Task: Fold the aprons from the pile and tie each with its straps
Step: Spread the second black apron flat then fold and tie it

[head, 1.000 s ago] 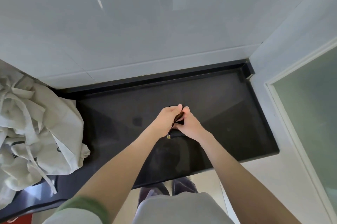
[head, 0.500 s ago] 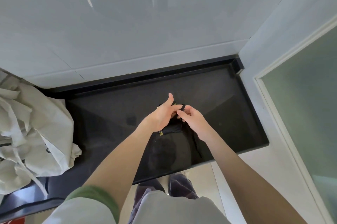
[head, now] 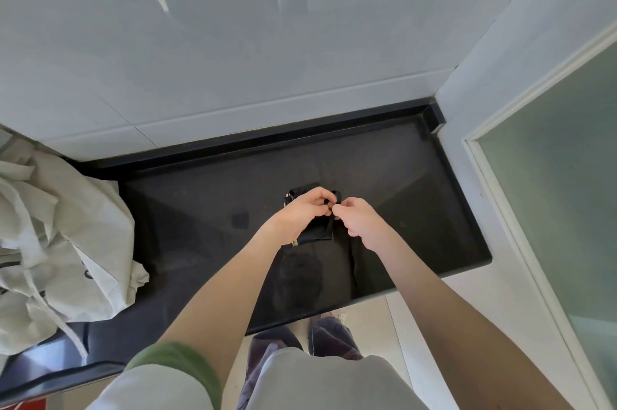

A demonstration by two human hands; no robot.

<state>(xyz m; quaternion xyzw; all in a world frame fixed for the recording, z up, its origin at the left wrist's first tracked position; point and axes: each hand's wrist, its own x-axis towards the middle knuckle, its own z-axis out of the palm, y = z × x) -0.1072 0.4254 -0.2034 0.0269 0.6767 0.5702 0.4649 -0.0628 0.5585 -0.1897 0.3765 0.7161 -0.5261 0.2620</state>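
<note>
A black strap (head: 336, 196) is pinched between the thumb and curled fingers of the right hand (head: 362, 221). The left hand (head: 302, 213) is clenched over a folded black apron (head: 319, 232), and its fingertips meet those of the right hand at the strap. A small loop of strap is seen standing just above the two thumbs. The folded bundle is held down on a glossy black countertop (head: 200, 209), roughly at its middle, with only its near edge and a far corner showing past the left hand. A further dark length of strap appears to trail from under the right hand toward the counter's front edge, though it is hard to tell apart from the dark surface.

A heaped pile of pale aprons (head: 66, 236) is seen at the left end of the counter, well apart from the hands, with its off-white ties draped over the front.

The counter is bounded at the back by a raised black lip and a pale tiled wall (head: 300, 58), and on the right by a white-framed frosted glass panel (head: 567, 192). Light floor tiles (head: 374, 316) are visible below the counter edge.
</note>
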